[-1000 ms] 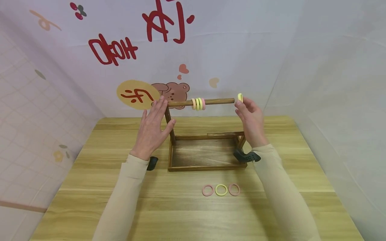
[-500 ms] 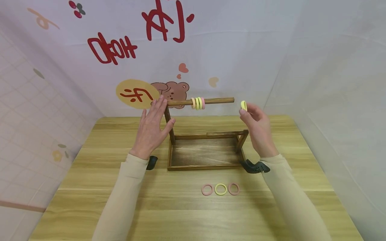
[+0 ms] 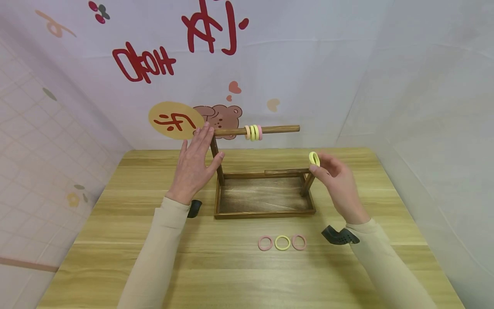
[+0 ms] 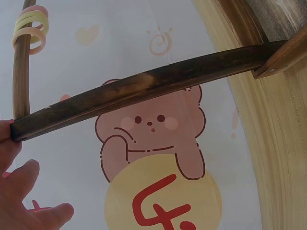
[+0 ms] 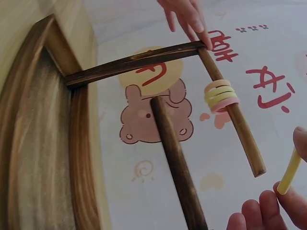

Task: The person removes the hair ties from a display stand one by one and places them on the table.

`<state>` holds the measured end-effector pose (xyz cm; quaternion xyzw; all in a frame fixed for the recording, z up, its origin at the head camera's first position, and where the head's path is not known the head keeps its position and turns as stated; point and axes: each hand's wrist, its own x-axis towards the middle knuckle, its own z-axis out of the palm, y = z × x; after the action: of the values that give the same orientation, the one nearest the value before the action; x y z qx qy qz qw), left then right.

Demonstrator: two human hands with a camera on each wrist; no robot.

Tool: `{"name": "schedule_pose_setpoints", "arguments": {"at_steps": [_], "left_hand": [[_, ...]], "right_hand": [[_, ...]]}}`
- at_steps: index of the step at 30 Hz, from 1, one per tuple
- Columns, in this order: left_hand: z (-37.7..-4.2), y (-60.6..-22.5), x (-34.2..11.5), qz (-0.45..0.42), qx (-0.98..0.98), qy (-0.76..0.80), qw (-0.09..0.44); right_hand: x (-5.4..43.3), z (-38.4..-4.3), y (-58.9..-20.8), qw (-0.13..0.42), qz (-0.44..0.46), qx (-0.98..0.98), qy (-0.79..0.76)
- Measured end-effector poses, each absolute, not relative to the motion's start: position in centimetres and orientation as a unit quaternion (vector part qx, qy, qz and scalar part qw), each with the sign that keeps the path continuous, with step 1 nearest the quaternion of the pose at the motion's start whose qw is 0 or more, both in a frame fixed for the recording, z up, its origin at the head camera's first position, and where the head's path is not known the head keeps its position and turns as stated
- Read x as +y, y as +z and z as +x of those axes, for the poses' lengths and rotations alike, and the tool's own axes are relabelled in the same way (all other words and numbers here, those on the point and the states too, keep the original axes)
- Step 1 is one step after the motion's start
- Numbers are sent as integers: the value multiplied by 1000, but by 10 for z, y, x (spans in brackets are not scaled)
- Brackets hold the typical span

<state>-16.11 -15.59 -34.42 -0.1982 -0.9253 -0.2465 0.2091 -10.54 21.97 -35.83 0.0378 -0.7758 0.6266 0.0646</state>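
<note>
My right hand pinches a yellow ring between thumb and fingers, close to the top of the short right post of a wooden stand. In the right wrist view the held ring appears edge-on. My left hand, fingers straight, touches the stand's tall left post at its top corner. From there an upper rod runs right to a free end. Several rings hang on it, with a pink ring outermost, then yellow ones and an orange ring.
Below the upper rod, a lower rod points left from the right post. The stand's tray base rests on the wooden table. In front lie a pink ring, a yellow ring and another pink ring.
My right hand has drawn the yellow ring away from the upper rod's free end and lowered it to the short post's height. The left hand stays in place.
</note>
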Motion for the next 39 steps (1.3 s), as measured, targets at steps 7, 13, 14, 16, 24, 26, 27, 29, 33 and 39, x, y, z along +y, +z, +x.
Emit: {"name": "schedule_pose_setpoints", "arguments": {"at_steps": [7,13,14,16,24,26,27,29,33,39], "left_hand": [[-161,-344,-155,-200,-924,-246,213],[-161,-344,-155,-201,-925,-245,211],[-161,-344,-155,-201,-925,-246,210],[-161,-344,-156,-200,-925,-246,209],[-161,-344,-156,-198,-927,-244,205],[-161,-344,-156,-198,-927,-243,205],[-161,-344,-156,-198,-927,-244,205],[-161,-344,-156,-198,-927,-243,204],[-161,-344,-157,-199,-927,-243,204],[-161,-345,-157,-198,-927,-245,203]], "right_hand": [[229,-86,-369,17,66,-793,605],[239,-72,-378,-22,72,-834,546],[240,-70,-380,-30,73,-838,540],[242,-66,-383,-43,72,-845,528],[253,-55,-399,-80,114,-840,524],[257,-54,-405,-83,130,-841,518],[258,-53,-407,-83,142,-843,512],[261,-52,-412,-80,155,-851,494],[264,-49,-421,-79,174,-866,462],[268,-43,-429,-79,203,-879,423]]}}
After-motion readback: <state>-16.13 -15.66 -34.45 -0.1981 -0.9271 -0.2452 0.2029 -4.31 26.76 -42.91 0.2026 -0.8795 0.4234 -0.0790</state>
